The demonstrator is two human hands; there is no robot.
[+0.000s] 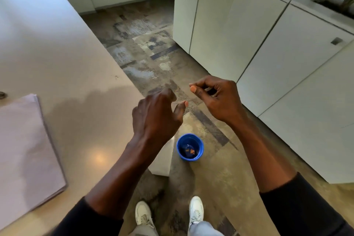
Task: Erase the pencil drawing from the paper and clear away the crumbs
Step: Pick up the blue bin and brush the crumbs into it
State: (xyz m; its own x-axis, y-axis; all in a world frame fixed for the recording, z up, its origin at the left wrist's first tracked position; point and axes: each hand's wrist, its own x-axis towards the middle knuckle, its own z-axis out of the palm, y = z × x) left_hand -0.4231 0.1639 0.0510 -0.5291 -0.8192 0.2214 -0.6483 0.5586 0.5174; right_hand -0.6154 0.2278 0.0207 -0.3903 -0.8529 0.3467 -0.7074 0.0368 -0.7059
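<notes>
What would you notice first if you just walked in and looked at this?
Your eye lands on two bare hands in mid-air in the middle, the left hand and the right hand, both with curled fingers. Just below them a small bright blue bin stands on the patchy floor by the table corner, with something orange inside. At the left, a stack of paper lies on the table.
</notes>
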